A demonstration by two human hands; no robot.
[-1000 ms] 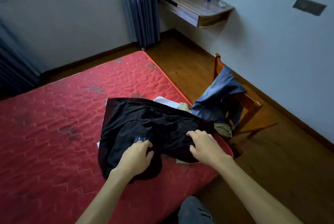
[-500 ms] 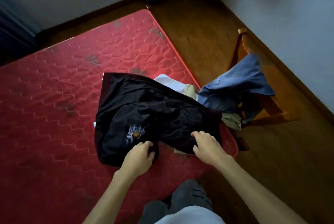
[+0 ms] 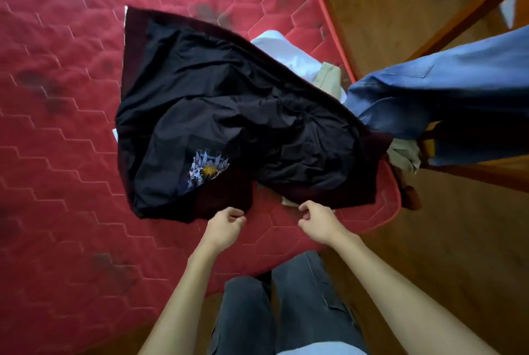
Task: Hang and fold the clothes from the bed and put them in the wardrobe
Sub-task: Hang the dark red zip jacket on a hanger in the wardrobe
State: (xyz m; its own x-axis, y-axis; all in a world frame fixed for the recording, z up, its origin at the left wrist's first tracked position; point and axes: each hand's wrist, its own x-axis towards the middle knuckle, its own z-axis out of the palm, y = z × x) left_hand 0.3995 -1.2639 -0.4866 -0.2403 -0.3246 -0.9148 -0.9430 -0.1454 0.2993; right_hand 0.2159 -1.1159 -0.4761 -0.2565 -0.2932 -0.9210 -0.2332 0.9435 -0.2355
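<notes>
Black top (image 3: 229, 114) is lying crumpled on the mattress (image 3: 57, 154) corner. Left hand (image 3: 224, 225) and right hand (image 3: 317, 220) are pinching its hem, fingers curled. Lift evenly, keeping hem taut.

wooden chair (image 3: 469, 12) on glossy brown wooden floor (image 3: 443, 254), at right

Garment (image 3: 229, 108) lies on mattress (image 3: 57, 160), left hand (image 3: 224, 225) and right hand (image 3: 319, 220) at its six o'clock hem, other clothes (image 3: 289, 56) beneath at two o'clock.
</notes>
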